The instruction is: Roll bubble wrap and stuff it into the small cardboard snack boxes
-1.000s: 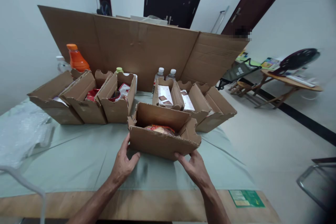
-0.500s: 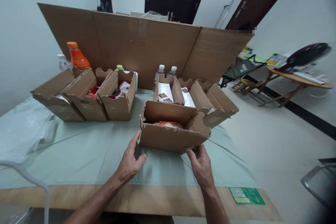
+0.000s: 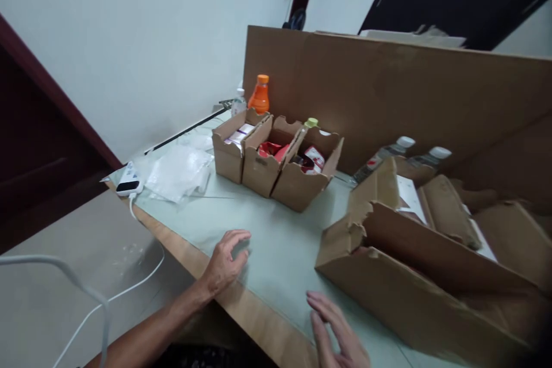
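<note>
My left hand (image 3: pixel 227 261) hovers over the near edge of the table, fingers curved and apart, holding nothing. Low in the view, my right hand (image 3: pixel 336 330) is also open, its thumb and fingers apart. To its right a long cardboard box (image 3: pixel 388 293) lies crosswise, apart from the hand; its contents are mostly hidden. Behind that box stand more cardboard boxes (image 3: pixel 448 210) with white cartons (image 3: pixel 409 198) in them. Beyond my left hand are a box with red packets (image 3: pixel 273 150), a box with a red-and-white packet (image 3: pixel 313 159) and a box with small pale cartons (image 3: pixel 239 137).
A tall cardboard panel (image 3: pixel 345 80) stands along the back. Before it are an orange bottle (image 3: pixel 259 95), a small clear bottle (image 3: pixel 238 103) and water bottles (image 3: pixel 383 155). Clear plastic wrap (image 3: pixel 179 172) and a white device (image 3: pixel 129 184) with a cable (image 3: pixel 144 276) are at the left.
My view has swung left. Both hands have come away from the long cardboard box; the right hand, which was touching its lower edge, is now apart from it.
</note>
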Demonstrator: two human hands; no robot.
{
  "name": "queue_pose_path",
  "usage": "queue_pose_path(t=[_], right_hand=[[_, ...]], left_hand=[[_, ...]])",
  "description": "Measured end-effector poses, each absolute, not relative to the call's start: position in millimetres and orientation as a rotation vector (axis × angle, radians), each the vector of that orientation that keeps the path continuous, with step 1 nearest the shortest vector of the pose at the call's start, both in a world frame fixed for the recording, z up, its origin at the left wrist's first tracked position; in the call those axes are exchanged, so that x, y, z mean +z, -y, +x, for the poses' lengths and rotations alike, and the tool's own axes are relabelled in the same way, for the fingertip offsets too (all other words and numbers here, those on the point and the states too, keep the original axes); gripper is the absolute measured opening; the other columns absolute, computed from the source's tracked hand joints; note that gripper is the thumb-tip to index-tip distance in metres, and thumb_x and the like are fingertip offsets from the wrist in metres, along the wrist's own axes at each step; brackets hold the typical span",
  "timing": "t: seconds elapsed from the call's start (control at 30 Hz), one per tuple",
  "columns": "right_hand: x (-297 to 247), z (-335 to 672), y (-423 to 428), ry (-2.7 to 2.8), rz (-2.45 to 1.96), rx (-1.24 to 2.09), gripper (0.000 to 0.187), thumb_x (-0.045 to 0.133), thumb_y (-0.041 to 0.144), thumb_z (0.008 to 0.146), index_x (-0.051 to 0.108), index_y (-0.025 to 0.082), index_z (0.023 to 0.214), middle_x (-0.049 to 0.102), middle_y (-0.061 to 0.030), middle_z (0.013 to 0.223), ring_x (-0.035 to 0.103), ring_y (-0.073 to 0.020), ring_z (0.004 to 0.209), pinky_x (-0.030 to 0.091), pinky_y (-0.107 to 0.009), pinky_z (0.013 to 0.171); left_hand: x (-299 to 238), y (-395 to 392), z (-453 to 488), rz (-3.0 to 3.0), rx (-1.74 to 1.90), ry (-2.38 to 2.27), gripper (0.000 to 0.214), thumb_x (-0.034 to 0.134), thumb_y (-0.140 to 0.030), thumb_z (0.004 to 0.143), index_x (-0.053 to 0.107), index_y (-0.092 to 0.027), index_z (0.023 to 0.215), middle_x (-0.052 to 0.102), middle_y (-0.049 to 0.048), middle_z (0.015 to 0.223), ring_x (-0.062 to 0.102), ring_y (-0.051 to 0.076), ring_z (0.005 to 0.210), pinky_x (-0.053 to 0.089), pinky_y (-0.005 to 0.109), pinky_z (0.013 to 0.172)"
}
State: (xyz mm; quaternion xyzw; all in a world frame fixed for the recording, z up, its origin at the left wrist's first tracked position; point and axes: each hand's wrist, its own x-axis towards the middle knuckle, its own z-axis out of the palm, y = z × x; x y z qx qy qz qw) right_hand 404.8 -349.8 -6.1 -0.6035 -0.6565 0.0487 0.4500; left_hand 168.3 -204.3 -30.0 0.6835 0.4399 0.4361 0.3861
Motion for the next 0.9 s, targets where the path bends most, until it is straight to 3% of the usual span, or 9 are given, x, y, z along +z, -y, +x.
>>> queue_pose_path(t=[0.23,0.43,0.57,0.67,0.77,0.9], right_hand=[[58.5,312.3,206.7,2.138,-1.095,0.281,0.027,0.051,0.012,0.095,0.069,0.025,0.111,0.075,-0.0081,0.109,0.071,-0.0209,0.099,0.06,-0.034,0.083],[91.9,224.8,77.6,2.552,-1.483,0.138,0.035,0.046,0.01,0.095,0.063,0.02,0.124,0.058,-0.0124,0.142,0.058,-0.026,0.12,0.052,-0.041,0.099],[98.1,162.0,2.0,2.607,-1.573,0.041,0.038,0.044,0.003,0.093,0.059,0.015,0.127,0.06,-0.0162,0.134,0.056,-0.0269,0.118,0.053,-0.039,0.093],[92.8,131.0,-41.4,2.596,-1.645,-0.009,0.031,0.056,0.018,0.098,0.058,0.014,0.129,0.063,-0.0132,0.128,0.059,-0.0264,0.117,0.053,-0.043,0.095],[86.3,117.3,-67.6,2.58,-1.744,-0.043,0.038,0.064,0.036,0.097,0.059,0.017,0.129,0.062,-0.0102,0.129,0.065,-0.0244,0.109,0.056,-0.046,0.091],[84.4,117.7,-74.7,2.598,-1.757,-0.11,0.036,0.063,0.036,0.097,0.06,0.017,0.128,0.063,-0.0099,0.128,0.065,-0.0236,0.108,0.057,-0.045,0.09]], left_hand=[[-34.9,207.8,160.9,1.662,1.217,-1.012,0.036,0.056,-0.006,0.078,0.069,-0.021,0.108,0.073,0.0084,0.11,0.065,0.024,0.109,0.052,0.041,0.099],[-34.7,205.0,162.6,1.595,1.238,-1.019,0.044,0.054,0.001,0.07,0.07,-0.018,0.106,0.073,0.0101,0.108,0.068,0.026,0.105,0.054,0.04,0.094],[-40.5,203.3,164.1,1.617,1.27,-0.971,0.043,0.055,0.001,0.07,0.069,-0.018,0.106,0.073,0.0114,0.107,0.068,0.027,0.105,0.054,0.041,0.094],[-46.1,200.6,165.9,1.625,1.3,-0.932,0.041,0.055,0.0,0.07,0.069,-0.018,0.105,0.072,0.0119,0.106,0.068,0.026,0.103,0.054,0.04,0.093],[-51.4,197.7,167.8,1.625,1.329,-0.898,0.04,0.056,-0.001,0.07,0.069,-0.018,0.104,0.072,0.012,0.104,0.068,0.027,0.101,0.055,0.04,0.091],[-55.9,196.5,170.1,1.626,1.356,-0.887,0.041,0.056,-0.001,0.068,0.07,-0.019,0.103,0.072,0.0121,0.102,0.068,0.027,0.1,0.055,0.041,0.09]])
